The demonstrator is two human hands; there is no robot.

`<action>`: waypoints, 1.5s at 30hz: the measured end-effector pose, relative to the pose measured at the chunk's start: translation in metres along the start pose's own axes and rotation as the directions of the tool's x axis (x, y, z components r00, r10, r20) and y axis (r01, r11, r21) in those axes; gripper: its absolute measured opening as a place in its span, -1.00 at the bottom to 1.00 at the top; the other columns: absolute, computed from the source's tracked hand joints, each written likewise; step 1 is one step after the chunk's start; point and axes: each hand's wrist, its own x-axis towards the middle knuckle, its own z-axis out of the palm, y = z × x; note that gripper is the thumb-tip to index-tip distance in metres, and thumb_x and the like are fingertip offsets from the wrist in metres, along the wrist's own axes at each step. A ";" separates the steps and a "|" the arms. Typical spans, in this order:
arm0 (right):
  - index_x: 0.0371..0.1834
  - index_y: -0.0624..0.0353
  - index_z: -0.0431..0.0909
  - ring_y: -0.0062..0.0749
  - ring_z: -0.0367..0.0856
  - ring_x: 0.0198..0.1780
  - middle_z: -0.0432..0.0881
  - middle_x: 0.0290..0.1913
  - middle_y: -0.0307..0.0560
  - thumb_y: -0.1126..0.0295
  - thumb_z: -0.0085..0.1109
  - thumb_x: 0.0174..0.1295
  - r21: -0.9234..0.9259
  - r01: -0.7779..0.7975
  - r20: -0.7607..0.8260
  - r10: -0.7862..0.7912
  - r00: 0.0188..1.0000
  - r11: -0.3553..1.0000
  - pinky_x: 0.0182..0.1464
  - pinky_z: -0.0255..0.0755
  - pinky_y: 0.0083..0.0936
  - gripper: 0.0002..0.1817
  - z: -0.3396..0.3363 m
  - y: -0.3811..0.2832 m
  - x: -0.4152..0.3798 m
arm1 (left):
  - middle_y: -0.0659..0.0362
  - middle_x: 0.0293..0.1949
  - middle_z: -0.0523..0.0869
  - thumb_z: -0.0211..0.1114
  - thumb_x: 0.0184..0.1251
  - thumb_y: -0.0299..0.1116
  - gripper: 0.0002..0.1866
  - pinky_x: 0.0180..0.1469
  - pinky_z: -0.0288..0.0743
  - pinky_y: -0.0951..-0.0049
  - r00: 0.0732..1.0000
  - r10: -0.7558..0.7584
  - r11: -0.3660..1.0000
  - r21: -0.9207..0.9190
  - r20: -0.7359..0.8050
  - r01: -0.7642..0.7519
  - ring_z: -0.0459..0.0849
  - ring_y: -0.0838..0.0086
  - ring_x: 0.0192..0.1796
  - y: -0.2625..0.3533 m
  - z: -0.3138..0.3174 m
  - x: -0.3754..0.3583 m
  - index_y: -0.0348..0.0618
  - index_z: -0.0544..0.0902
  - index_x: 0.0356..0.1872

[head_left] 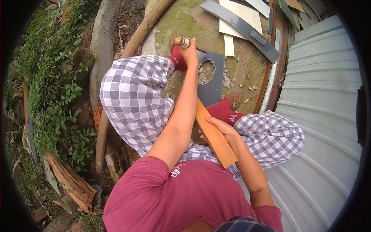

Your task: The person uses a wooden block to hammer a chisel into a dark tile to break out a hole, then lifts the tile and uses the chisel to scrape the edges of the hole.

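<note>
My left hand (189, 52) reaches forward and is closed around a wooden handle (181, 40) with pale bands. What the handle belongs to is mostly hidden by the hand, and I cannot tell its kind. My right hand (224, 129) grips a flat orange-brown wooden board (217, 141), thumb on top and fingertips showing at its left edge. The board slants from near my lap toward the ground, its far end passing behind my left forearm. Beyond it lies a dark grey sheet (210, 89) with a jagged hole, between my feet in red socks (224, 111).
Grey and cream strips (239, 27) lie on the mossy concrete ahead. Ribbed metal sheeting (317, 104) runs along my right. A long wooden pole (137, 40), leafy plants (63, 100) and a split log (71, 183) are on my left.
</note>
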 end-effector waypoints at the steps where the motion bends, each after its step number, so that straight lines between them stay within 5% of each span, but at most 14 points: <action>1: 0.10 0.24 0.38 -0.19 0.68 -0.34 0.61 -0.21 0.10 0.10 0.16 0.24 0.030 0.125 -0.031 -0.124 0.992 0.992 -0.35 0.63 -0.34 -0.49 -0.003 -0.002 -0.013 | 0.19 -0.38 0.65 0.40 0.08 -0.40 -0.78 -0.21 0.47 0.49 1.000 -0.007 1.000 0.012 0.012 0.007 0.60 0.52 -0.34 0.002 0.003 0.002 -0.27 0.59 -0.32; 2: 0.15 0.27 0.37 -0.19 0.68 -0.29 0.61 -0.18 0.10 0.12 0.15 0.24 0.054 0.250 -0.066 -0.246 0.967 0.967 -0.27 0.64 -0.34 -0.47 -0.004 -0.003 -0.027 | 0.18 -0.39 0.65 0.40 0.08 -0.40 -0.79 -0.21 0.47 0.49 1.000 -0.014 1.000 0.023 0.023 0.014 0.60 0.52 -0.34 0.002 0.006 0.006 -0.27 0.59 -0.33; 4: 0.26 0.25 0.25 -0.19 0.66 -0.19 0.56 -0.06 0.12 0.15 0.11 0.26 -0.062 0.645 -0.096 -0.648 0.755 0.761 -0.17 0.63 -0.29 -0.42 0.004 -0.005 -0.062 | 0.18 -0.40 0.66 0.39 0.09 -0.40 -0.80 -0.22 0.48 0.49 0.998 -0.033 0.999 0.005 0.055 0.033 0.61 0.51 -0.35 -0.009 0.014 0.014 -0.28 0.59 -0.34; 6: 0.34 0.20 0.14 -0.10 0.65 -0.15 0.52 0.00 0.13 0.08 0.12 0.25 0.033 0.769 -0.071 -0.766 0.639 0.639 -0.09 0.62 -0.19 -0.31 0.012 -0.006 -0.092 | 0.17 -0.41 0.66 0.39 0.09 -0.40 -0.81 -0.22 0.48 0.49 0.995 -0.060 0.998 -0.008 0.082 0.061 0.62 0.51 -0.36 -0.018 0.013 0.012 -0.28 0.59 -0.35; 8: 0.32 0.25 0.15 -0.05 0.64 -0.15 0.52 -0.03 0.14 0.01 0.16 0.21 0.301 0.704 0.032 -0.745 0.666 0.643 -0.11 0.62 -0.22 -0.25 0.005 -0.004 -0.094 | 0.17 -0.44 0.66 0.38 0.10 -0.40 -0.82 -0.24 0.49 0.50 0.989 -0.069 0.997 0.032 0.130 0.066 0.62 0.52 -0.38 -0.022 0.017 0.008 -0.28 0.60 -0.37; 15: 0.13 0.31 0.34 -0.10 0.63 -0.12 0.56 -0.17 0.12 -0.09 0.16 0.18 0.454 0.640 0.166 -0.764 0.623 0.620 -0.13 0.65 -0.27 -0.31 -0.010 -0.020 -0.053 | 0.21 -0.49 0.66 0.40 0.08 -0.39 -0.82 -0.30 0.48 0.51 0.989 -0.049 0.992 0.123 0.137 0.032 0.61 0.55 -0.43 -0.022 0.014 -0.008 -0.26 0.60 -0.41; 21: -0.02 0.43 0.41 -0.16 0.62 -0.14 0.53 -0.17 0.08 -0.17 0.12 0.17 0.285 0.720 0.044 -0.759 0.650 0.633 -0.10 0.64 -0.33 -0.27 -0.012 -0.016 -0.052 | 0.21 -0.48 0.67 0.39 0.08 -0.38 -0.83 -0.29 0.47 0.51 0.989 -0.060 0.984 0.175 0.137 0.035 0.61 0.55 -0.42 -0.017 0.012 -0.016 -0.25 0.62 -0.41; 33: 0.14 0.43 0.31 0.05 0.52 0.12 0.51 -0.08 0.14 -0.06 0.18 0.19 0.270 0.749 0.147 -0.795 0.588 0.604 0.14 0.50 -0.05 -0.27 -0.010 -0.020 -0.045 | 0.13 -0.49 0.71 0.43 0.00 -0.28 -0.75 -0.24 0.50 0.42 0.991 -0.091 0.978 0.197 0.098 0.070 0.66 0.47 -0.41 -0.009 0.010 -0.027 -0.27 0.64 -0.43; 35: 0.13 0.42 0.32 0.05 0.55 0.08 0.52 -0.10 0.15 -0.02 0.19 0.20 0.272 0.764 0.135 -0.809 0.572 0.585 0.10 0.55 -0.07 -0.30 -0.008 -0.020 -0.045 | 0.23 -0.47 0.67 0.40 0.09 -0.33 -0.81 -0.27 0.47 0.50 0.989 -0.089 0.975 0.212 0.117 0.063 0.59 0.58 -0.40 -0.007 0.009 -0.029 -0.23 0.63 -0.39; 42: 0.22 0.24 0.11 -0.09 0.66 -0.18 0.51 -0.18 0.12 0.09 0.19 0.20 0.072 0.798 0.035 -0.801 0.598 0.598 -0.16 0.66 -0.19 -0.31 0.004 -0.026 -0.050 | 0.16 -0.48 0.71 0.42 0.02 -0.29 -0.76 -0.26 0.50 0.44 0.985 -0.075 0.990 0.133 0.157 0.054 0.64 0.52 -0.42 -0.009 0.007 -0.032 -0.27 0.65 -0.42; 45: 0.23 0.23 0.13 -0.24 0.66 -0.24 0.51 -0.17 0.06 0.14 0.18 0.21 -0.138 0.794 -0.065 -0.805 0.590 0.593 -0.23 0.65 -0.35 -0.35 0.019 -0.035 -0.067 | 0.14 -0.49 0.71 0.40 0.03 -0.28 -0.77 -0.27 0.50 0.41 0.979 -0.067 0.989 0.142 0.192 0.040 0.66 0.48 -0.42 -0.011 0.007 -0.033 -0.27 0.65 -0.45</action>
